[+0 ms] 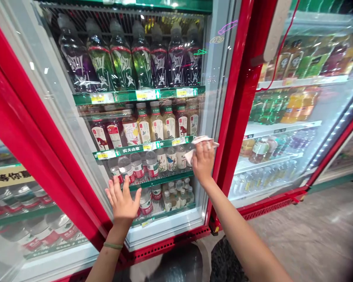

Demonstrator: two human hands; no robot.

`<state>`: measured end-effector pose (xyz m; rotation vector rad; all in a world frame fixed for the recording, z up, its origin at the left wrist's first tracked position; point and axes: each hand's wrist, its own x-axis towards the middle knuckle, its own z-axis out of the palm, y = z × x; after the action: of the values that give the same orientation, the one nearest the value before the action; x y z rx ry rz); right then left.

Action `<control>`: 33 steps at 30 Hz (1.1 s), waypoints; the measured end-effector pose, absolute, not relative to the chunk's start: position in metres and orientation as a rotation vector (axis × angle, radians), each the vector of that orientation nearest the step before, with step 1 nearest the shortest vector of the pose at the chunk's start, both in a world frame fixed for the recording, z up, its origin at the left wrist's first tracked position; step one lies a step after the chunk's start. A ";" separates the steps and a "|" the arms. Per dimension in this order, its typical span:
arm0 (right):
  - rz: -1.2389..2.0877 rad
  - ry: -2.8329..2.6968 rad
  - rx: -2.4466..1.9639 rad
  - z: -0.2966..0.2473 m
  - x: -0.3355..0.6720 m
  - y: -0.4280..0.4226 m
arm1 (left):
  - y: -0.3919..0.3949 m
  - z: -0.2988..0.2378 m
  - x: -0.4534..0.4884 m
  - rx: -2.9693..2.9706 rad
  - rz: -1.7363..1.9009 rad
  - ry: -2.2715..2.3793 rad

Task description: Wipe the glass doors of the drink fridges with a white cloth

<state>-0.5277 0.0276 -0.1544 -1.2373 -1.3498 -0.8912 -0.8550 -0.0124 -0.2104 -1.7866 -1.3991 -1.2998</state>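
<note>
In front of me stands a red-framed fridge with a glass door. My right hand presses a pale pinkish-white cloth against the right side of the glass, near the red frame. Part of the cloth is covered by the fingers. Lower on the left, my left hand lies on or close to the glass, fingers spread, holding nothing. A thin green band circles the left wrist. Behind the glass, shelves carry large dark bottles, labelled tea bottles and clear water bottles.
A second fridge with lit shelves of drinks is on the right, a red cord hanging across it. On the left, another fridge holds water bottles. Grey floor spreads at the lower right.
</note>
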 end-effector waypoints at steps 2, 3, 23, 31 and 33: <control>-0.801 -1.159 -1.326 -0.158 -0.525 0.030 | -0.011 -0.210 -0.848 -1.756 -1.350 -1.417; -0.806 -1.196 -1.322 -0.160 -0.524 0.031 | -0.010 -0.210 -0.845 -1.736 -1.373 -1.427; -0.718 -1.251 -1.473 -0.248 -0.514 0.023 | -0.011 -0.214 -0.832 -1.718 -1.393 -1.505; -0.808 -1.475 -1.367 -0.289 -0.527 0.016 | -0.016 -0.222 -0.825 -1.750 -1.356 -1.549; -0.714 -1.175 -1.475 -0.292 -0.532 0.015 | -0.017 -0.223 -0.824 -1.746 -1.359 -1.556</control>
<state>-0.5316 0.0153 -0.2920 -1.4755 -1.1748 -0.7145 -0.8235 -0.0170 -0.2234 -1.7459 -1.5559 -1.3591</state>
